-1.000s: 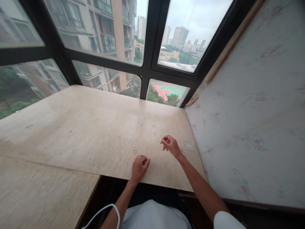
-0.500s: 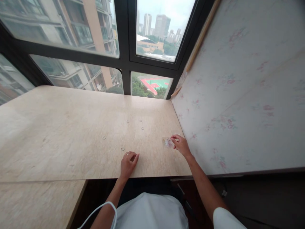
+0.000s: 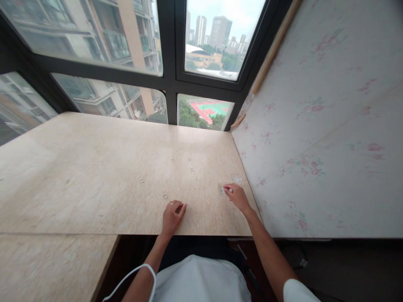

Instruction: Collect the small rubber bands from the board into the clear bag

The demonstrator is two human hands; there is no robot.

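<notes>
The left hand (image 3: 174, 218) is rested on the table (image 3: 110, 201), its fingers loosely curled; whether anything is held beneath them cannot be told. Just ahead of it, one ring (image 3: 165, 198) is laid. A clear packet (image 3: 221, 190) is partly covered by the right hand (image 3: 236, 197), whose fingertips are pinched together at it; what is gripped cannot be told. Yellowish specks are seen in the packet, too small to be identified. Another ring (image 3: 142, 182) is placed farther left. Beyond the packet, a clear wrap (image 3: 236, 178) is laid near the wall (image 3: 315, 126). Farthest, three rings (image 3: 192, 171) are loosely grouped.
</notes>
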